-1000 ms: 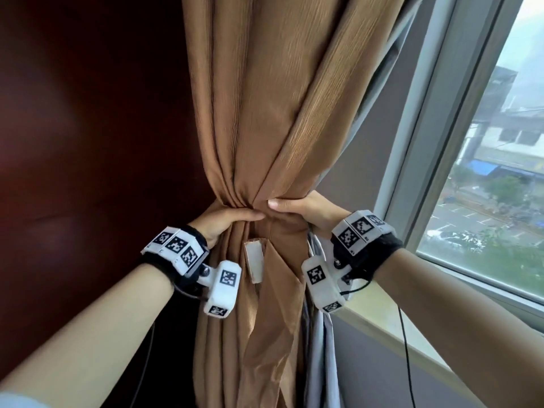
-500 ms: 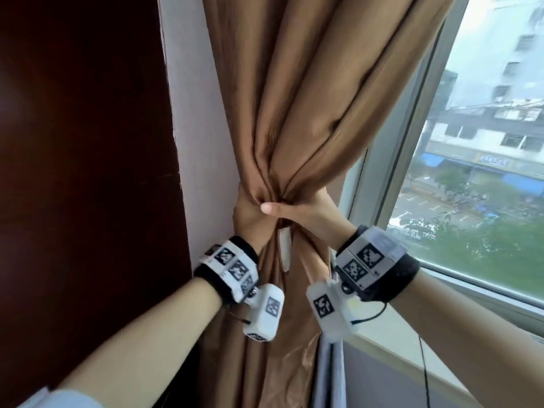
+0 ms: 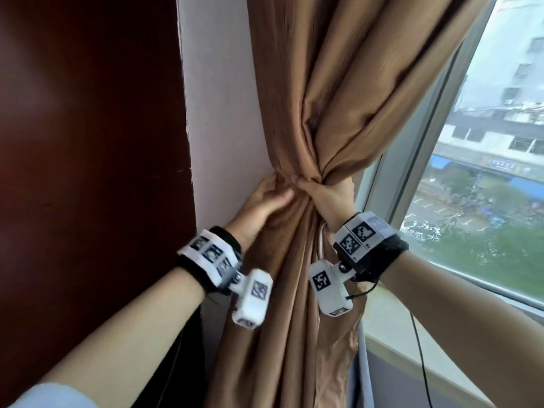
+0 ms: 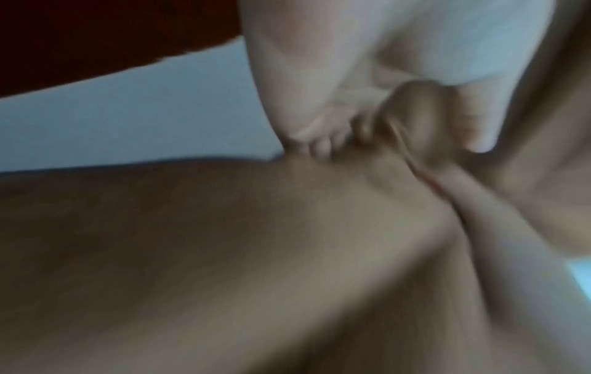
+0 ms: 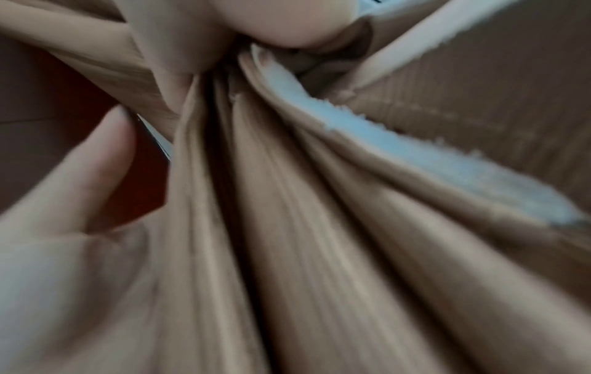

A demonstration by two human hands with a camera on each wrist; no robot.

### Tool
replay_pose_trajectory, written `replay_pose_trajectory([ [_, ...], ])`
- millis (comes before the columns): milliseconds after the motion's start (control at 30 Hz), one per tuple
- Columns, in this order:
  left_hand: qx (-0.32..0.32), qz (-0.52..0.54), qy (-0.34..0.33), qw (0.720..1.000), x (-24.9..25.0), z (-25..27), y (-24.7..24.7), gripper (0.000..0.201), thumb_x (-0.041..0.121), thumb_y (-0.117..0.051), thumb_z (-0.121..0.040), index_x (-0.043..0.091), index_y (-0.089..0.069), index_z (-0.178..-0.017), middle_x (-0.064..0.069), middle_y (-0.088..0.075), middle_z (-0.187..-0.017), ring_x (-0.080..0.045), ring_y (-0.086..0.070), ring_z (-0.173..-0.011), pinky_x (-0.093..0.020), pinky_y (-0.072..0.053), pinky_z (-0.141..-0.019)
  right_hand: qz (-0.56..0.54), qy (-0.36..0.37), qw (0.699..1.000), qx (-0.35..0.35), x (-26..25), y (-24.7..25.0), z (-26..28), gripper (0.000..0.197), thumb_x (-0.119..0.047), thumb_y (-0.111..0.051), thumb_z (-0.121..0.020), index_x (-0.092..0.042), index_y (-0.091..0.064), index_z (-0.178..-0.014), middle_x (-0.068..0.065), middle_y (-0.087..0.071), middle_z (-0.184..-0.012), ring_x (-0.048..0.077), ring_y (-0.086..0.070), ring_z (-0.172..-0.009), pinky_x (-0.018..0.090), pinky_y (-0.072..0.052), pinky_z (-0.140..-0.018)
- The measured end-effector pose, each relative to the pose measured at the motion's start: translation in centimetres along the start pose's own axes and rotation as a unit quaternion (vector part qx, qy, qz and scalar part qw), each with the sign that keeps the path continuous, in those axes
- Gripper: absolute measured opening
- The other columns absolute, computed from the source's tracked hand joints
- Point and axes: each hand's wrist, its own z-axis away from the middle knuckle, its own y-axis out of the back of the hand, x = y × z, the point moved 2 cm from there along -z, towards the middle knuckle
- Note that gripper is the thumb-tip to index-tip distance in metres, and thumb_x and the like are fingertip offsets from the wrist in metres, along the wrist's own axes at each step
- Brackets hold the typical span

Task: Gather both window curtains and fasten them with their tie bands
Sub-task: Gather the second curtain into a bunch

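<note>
A brown curtain [image 3: 318, 92] is bunched into a tight waist beside the window. My left hand [image 3: 266, 200] grips that waist from the left, thumb across the front and fingers behind the cloth. My right hand [image 3: 319, 191] is curled round the same waist from the right, knuckles toward me. In the right wrist view a brown tie band with a white fuzzy strip [image 5: 409, 151] runs over the curtain folds [image 5: 303, 253] just under my right hand [image 5: 255, 22]. The left wrist view is blurred and shows mostly curtain [image 4: 224, 253]. The band's ends are hidden in the head view.
A dark red-brown panel [image 3: 88, 172] stands at the left, with a pale wall strip [image 3: 217, 113] between it and the curtain. The window frame [image 3: 418, 160] and sill [image 3: 412, 337] lie to the right. A grey lining [image 3: 357, 378] hangs below the bunch.
Both hands have kept hold of the bunch and carried it left toward the pale wall. The band's white patch that hung between my hands has gone out of the head view.
</note>
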Motion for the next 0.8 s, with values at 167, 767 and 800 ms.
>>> replay_pose_trajectory([
  [167, 0.055, -0.052, 0.02, 0.997, 1.3, -2.1, 1.6, 0.055, 0.045, -0.051, -0.091, 0.019, -0.039, -0.138, 0.002, -0.051, -0.13, -0.007, -0.052, -0.11, -0.025, -0.042, -0.097, -0.054, -0.015, 0.998, -0.028, 0.0, 0.8, -0.3, 0.062, -0.021, -0.085, -0.061, -0.015, -0.058, -0.117, -0.007, -0.061, -0.107, 0.014, -0.06, -0.103, 0.032, -0.05, -0.094],
  [767, -0.092, -0.009, 0.097, 0.991, 1.7, 0.2, 0.3, 0.055, 0.054, -0.069, -0.071, 0.023, -0.057, -0.114, 0.009, -0.066, -0.111, -0.001, -0.063, -0.097, -0.027, -0.041, -0.105, -0.105, -0.086, 0.973, -0.186, 0.0, 3.2, -0.6, 0.065, -0.017, -0.081, -0.065, -0.022, -0.049, -0.122, -0.008, -0.063, -0.111, 0.012, -0.062, -0.101, 0.03, -0.05, -0.085],
  [800, -0.105, -0.043, 0.089, 0.99, 1.7, 0.5, 0.4, 0.045, 0.045, -0.074, -0.07, 0.026, -0.058, -0.107, 0.013, -0.068, -0.103, 0.003, -0.064, -0.092, -0.025, -0.044, -0.102, -0.101, -0.08, 0.974, -0.186, -0.1, 3.0, -0.3, 0.064, -0.018, -0.081, -0.066, -0.022, -0.05, -0.121, -0.007, -0.063, -0.112, 0.011, -0.061, -0.102, 0.029, -0.05, -0.086],
])
